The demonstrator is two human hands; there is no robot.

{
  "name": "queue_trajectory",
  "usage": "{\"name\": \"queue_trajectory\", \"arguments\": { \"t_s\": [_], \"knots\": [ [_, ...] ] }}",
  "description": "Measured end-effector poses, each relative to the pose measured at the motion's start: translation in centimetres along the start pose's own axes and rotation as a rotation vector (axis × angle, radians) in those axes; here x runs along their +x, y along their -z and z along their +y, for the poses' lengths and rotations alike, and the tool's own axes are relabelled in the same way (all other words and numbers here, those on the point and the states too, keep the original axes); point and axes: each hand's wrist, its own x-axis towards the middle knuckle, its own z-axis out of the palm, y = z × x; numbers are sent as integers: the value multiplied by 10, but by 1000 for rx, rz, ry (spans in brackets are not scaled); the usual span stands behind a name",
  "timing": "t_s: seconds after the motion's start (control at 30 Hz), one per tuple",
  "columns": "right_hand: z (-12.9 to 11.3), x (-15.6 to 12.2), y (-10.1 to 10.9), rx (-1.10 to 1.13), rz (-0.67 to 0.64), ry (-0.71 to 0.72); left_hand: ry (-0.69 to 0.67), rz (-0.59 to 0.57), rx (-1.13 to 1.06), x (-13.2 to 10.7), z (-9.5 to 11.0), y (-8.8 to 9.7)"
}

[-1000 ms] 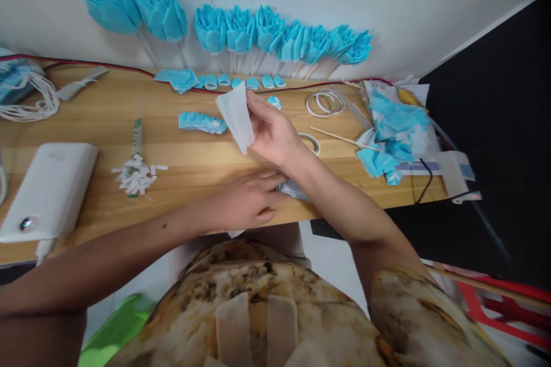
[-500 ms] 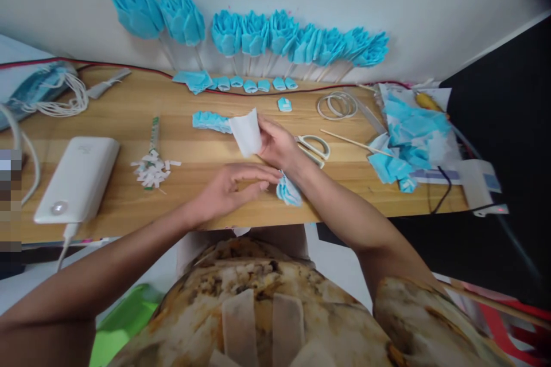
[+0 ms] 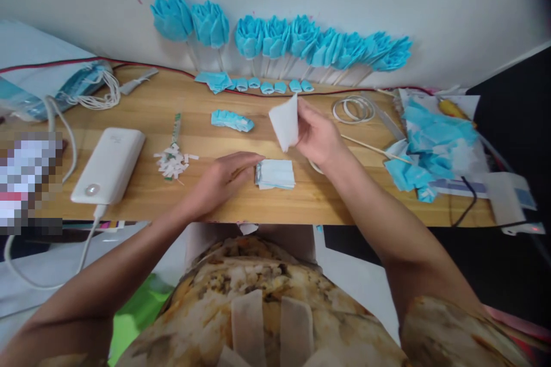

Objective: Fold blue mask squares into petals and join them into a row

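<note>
My right hand (image 3: pixel 318 132) grips a thin white sheet of soft fabric (image 3: pixel 284 123), held upright above the desk between thumb and fingers. My left hand (image 3: pixel 226 179) lies low over the wood with its fingers stretched out. Its fingertips reach the left edge of a small stack of white-and-blue squares (image 3: pixel 276 174), and I cannot tell whether they touch it. Behind the hands rests a pleated blue strip (image 3: pixel 232 121). A pair of scissors (image 3: pixel 316 167) shows only in part beneath my right wrist.
Blue fabric flowers (image 3: pixel 305 34) on sticks lean along the wall, with small blue rolls (image 3: pixel 267 88) before them. A white power bank (image 3: pixel 108 165) and paper snippets (image 3: pixel 174 161) lie left. Tape rings (image 3: pixel 353 109), a thin stick (image 3: pixel 374 149) and blue pieces (image 3: pixel 439 132) lie right.
The white sheet in my right hand has moved away from the pleated strip. The stack, tilted by my left fingertips before, now lies flat. The view has shifted left.
</note>
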Motion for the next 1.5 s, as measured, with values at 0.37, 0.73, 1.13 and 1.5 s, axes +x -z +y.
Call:
{"name": "queue_trajectory", "arguments": {
  "t_s": [0.37, 0.73, 1.13, 1.5],
  "knots": [
    [15, -41, 9, 102, -432, -362, 147, 237, -122, 5, -8, 3],
    [-29, -36, -3, -263, -270, 27, 245, 286, -421, 60, 21, 17],
    [-40, -41, 18, -802, 90, 305, 355, 27, -474, 76, 5, 2],
    [-14, -90, 51, -1614, 34, -68, 294, 270, -672, 73, -3, 13]
  ]
}}
